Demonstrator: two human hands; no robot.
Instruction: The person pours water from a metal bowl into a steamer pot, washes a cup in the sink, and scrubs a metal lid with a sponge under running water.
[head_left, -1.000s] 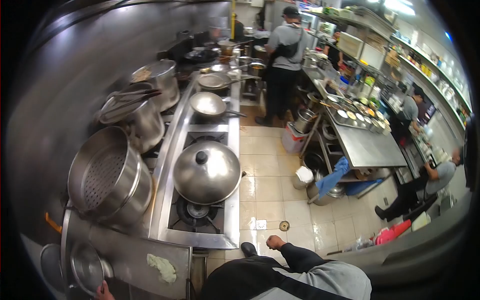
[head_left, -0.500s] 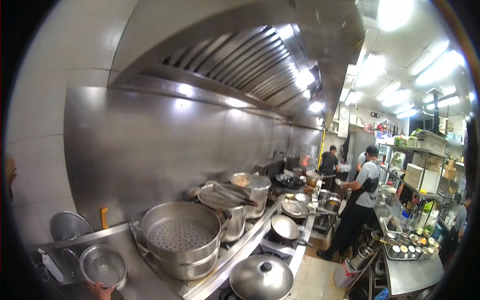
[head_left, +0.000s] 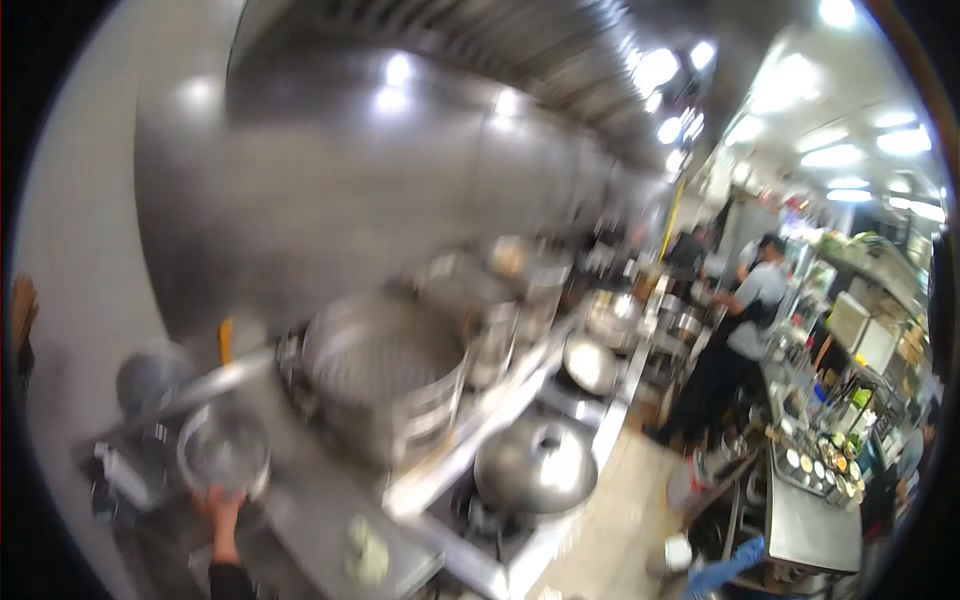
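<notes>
Bowl (head_left: 205,440): round, metal and open side up, at the left of the view, among the things on the steel desk (head_left: 310,510). Blur hides whether its base touches the surface and what, if anything, is inside.
Left hand (head_left: 218,508): fingers closed over the near rim, probably to steady the bowl while staying out of its hollow; the thumb's exact place cannot be told.
Left forearm: reaches up from the bottom edge, dark sleeve (head_left: 230,580) ending short of the wrist, the wrist fairly straight behind the grip.
Right hand: out of view, so its state cannot be told.
Beside the bowl: a white object (head_left: 125,475), too smeared to name, lies to its left; a round metal lid (head_left: 152,380) leans at the wall behind, likely stood there to save room.
Cloth (head_left: 367,550): pale and crumpled near the desk's edge, perhaps within reach for wiping.
Stove side: a large perforated pot (head_left: 435,405) stands right of the bowl, and a domed lid (head_left: 515,480) sits over the near burner.
Farther out: a co-worker (head_left: 760,300) stands beyond the stove; another hand (head_left: 22,305) shows at the far left edge, its owner unclear.
</notes>
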